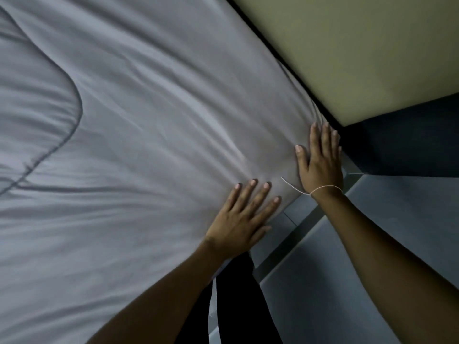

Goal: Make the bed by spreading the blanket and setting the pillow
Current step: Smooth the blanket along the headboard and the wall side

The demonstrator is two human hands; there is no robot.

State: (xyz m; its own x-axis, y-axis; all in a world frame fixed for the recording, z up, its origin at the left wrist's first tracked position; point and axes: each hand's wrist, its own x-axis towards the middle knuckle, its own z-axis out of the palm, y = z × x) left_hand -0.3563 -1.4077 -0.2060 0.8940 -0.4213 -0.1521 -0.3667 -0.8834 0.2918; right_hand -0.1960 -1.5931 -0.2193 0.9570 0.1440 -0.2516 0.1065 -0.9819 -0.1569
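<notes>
Blanket [139, 135], pale grey and softly creased, lies spread beneath and ahead of a person's two hands at the corner of a bed, seen from the head camera. Left hand [244, 217] rests flat on the cloth with fingers straight and fanned, palm down at the near edge; right hand [320, 157] lies just beyond it, also flat and straight-fingered, its fingertips reaching the corner where the fabric meets a dark gap along the cream wall [360, 50]. Neither hand grips anything; both press or smooth the surface. A thin white thread [320, 188] circles the right wrist.

From the hands, most of the blanket runs away to the left and forward, its long stretch following the wall-side edge that leads off from the right hand's fingertips. A dark curved seam or fold line [74, 120] lies well off to the left of both hands, marking what appears to be an overlapping layer. Creases fan out from the corner under the palms, suggesting the cloth is being drawn taut there. The right hand is nearer the corner and the wall edge, so any tucking there would likely fall to it, while the left holds the near edge. No pillow is in view. Grey floor [372, 281] shows below and right of the arms.
</notes>
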